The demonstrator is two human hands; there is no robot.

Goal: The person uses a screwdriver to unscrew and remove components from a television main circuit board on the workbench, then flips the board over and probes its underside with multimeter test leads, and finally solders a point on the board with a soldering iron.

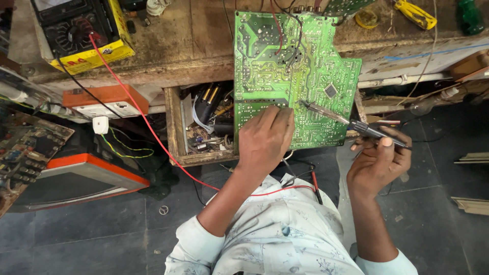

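A large green circuit board [285, 56] lies solder side up, hanging over the front of a worn wooden bench [173, 35]. My left hand [265, 140] rests on the board's lower edge, fingers curled, apparently pinching something thin against it. My right hand [379, 160] holds a dark-handled soldering iron [351, 125]. Its metal tip touches the board just right of my left fingers. Red and black wires run from the board's top.
A yellow and black multimeter [81, 30] sits at the bench's left, its red lead [147, 125] trailing down to my lap. An open drawer [204, 127] holds tools and parts. An orange-framed screen [76, 181] and another circuit board [25, 150] stand left on the floor.
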